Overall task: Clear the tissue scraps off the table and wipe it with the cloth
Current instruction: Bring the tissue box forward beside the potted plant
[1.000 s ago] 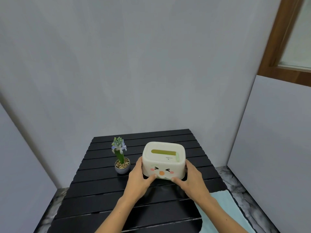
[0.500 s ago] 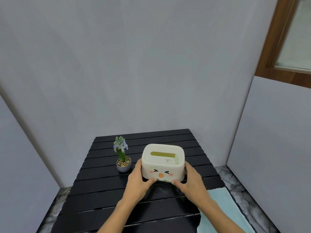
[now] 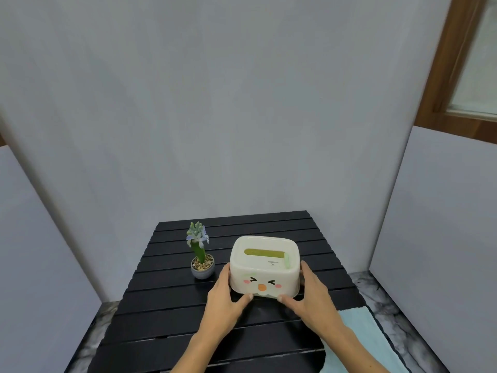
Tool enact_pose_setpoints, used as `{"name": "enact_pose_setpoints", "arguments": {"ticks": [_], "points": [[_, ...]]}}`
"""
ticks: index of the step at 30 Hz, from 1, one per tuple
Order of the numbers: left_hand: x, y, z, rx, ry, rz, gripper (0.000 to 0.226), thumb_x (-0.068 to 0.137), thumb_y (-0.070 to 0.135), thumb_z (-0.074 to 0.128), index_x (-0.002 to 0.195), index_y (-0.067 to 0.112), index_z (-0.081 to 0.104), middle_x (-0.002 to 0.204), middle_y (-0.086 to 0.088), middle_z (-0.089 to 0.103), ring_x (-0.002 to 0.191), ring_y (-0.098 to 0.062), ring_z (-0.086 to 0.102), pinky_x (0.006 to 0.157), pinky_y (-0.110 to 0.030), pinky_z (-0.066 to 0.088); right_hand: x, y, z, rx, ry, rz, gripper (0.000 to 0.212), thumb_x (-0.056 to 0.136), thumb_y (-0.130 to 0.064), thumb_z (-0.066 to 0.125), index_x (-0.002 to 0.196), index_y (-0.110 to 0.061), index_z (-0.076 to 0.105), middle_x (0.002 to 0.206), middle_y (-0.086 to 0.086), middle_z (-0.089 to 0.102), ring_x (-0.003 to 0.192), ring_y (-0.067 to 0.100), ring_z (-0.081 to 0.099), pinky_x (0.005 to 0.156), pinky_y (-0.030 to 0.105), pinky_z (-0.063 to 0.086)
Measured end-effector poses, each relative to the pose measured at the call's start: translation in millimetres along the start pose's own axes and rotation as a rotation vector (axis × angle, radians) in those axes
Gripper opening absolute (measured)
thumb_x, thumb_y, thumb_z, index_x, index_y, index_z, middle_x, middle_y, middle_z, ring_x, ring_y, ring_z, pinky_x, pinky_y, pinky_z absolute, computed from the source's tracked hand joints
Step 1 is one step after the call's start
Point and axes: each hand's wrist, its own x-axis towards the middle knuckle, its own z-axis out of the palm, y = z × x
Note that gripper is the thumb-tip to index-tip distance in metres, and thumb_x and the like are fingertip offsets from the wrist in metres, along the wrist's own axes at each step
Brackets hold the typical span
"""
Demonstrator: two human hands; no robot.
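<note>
Cream plastic fills the grip: the left hand (image 3: 223, 300) and the right hand (image 3: 312, 297) clasp a tissue box (image 3: 265, 265) from its two sides, palms against the walls and thumbs hooked in at its lower front edge. Neither hand is spread flat or pinching; each is curled around the box. Whether the box rests on the slats or is lifted just clear I cannot tell. A pale bit shows at its bottom front edge between the thumbs, too small to name.

At about nine o'clock from the box, just beside the left hand's fingertips, stands a small potted plant (image 3: 202, 261), upright in a grey pot. Both sit on the black slatted tabletop (image 3: 166, 313), toward its middle.

At about five o'clock from the hands, at the tabletop's near right corner, lies a light blue cloth (image 3: 360, 337), flat, partly hidden by the right forearm, with neither hand on it.

No loose tissue scraps show on any visible slat. I judge the clearing is done, or nearly so, unless scraps lie under the box or the arms. The wiping may be what is left: the cloth lies apart from both hands, and the slats give no sign either way of having been wiped.
</note>
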Motion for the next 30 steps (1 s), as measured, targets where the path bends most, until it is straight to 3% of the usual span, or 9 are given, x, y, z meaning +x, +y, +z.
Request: {"name": "enact_pose_setpoints", "arguments": {"ticks": [5, 10, 16, 24, 30], "points": [[-2.1, -0.2, 0.5, 0.033, 0.016, 0.025, 0.081, 0.073, 0.042, 0.075, 0.142, 0.041, 0.033, 0.126, 0.024, 0.057, 0.121, 0.002, 0.05, 0.103, -0.025, 0.043, -0.1, -4.8, -0.2, 0.022, -0.018, -0.056, 0.109, 0.06, -0.056, 0.079, 0.149, -0.042, 0.018, 0.136, -0.014, 0.05, 0.123, 0.009, 0.05, 0.099, 0.04, 0.05], [-9.9, 1.9, -0.1, 0.074, 0.036, 0.033, 0.079, 0.079, 0.036, 0.075, 0.142, 0.045, 0.029, 0.12, 0.027, 0.057, 0.114, 0.007, 0.051, 0.084, -0.006, 0.037, 2.2, -6.7, -0.3, 0.028, -0.036, -0.068, 0.112, 0.057, -0.058, 0.078, 0.149, -0.043, 0.016, 0.138, -0.013, 0.049, 0.123, 0.01, 0.05, 0.1, 0.042, 0.05], [-10.9, 0.0, 0.5, 0.108, 0.068, 0.015, 0.081, 0.081, 0.032, 0.075, 0.146, 0.038, 0.027, 0.123, 0.021, 0.059, 0.115, 0.002, 0.053, 0.091, -0.015, 0.041, 8.0, -9.9, -0.6, 0.054, -0.066, -0.082, 0.107, 0.064, -0.042, 0.083, 0.149, -0.039, 0.019, 0.137, -0.01, 0.049, 0.122, 0.009, 0.049, 0.1, 0.032, 0.046], [9.5, -3.3, -2.7, 0.174, 0.11, 0.001, 0.078, 0.084, 0.028, 0.073, 0.148, 0.029, 0.029, 0.126, 0.008, 0.062, 0.116, -0.011, 0.057, 0.096, -0.035, 0.051, 30.6, -13.3, 1.1, 0.033, -0.113, -0.07, 0.107, 0.061, -0.046, 0.081, 0.148, -0.043, 0.019, 0.134, -0.011, 0.05, 0.123, 0.012, 0.048, 0.102, 0.04, 0.047], [22.5, -7.5, -0.2, 0.186, 0.136, 0.008, 0.075, 0.085, 0.023, 0.072, 0.147, 0.029, 0.029, 0.123, 0.007, 0.063, 0.11, -0.01, 0.06, 0.093, -0.037, 0.053, 50.8, -15.9, 0.7, 0.059, -0.137, -0.107, 0.094, 0.066, -0.035, 0.082, 0.141, -0.049, 0.026, 0.128, -0.013, 0.055, 0.118, 0.008, 0.051, 0.096, 0.03, 0.046]]}}
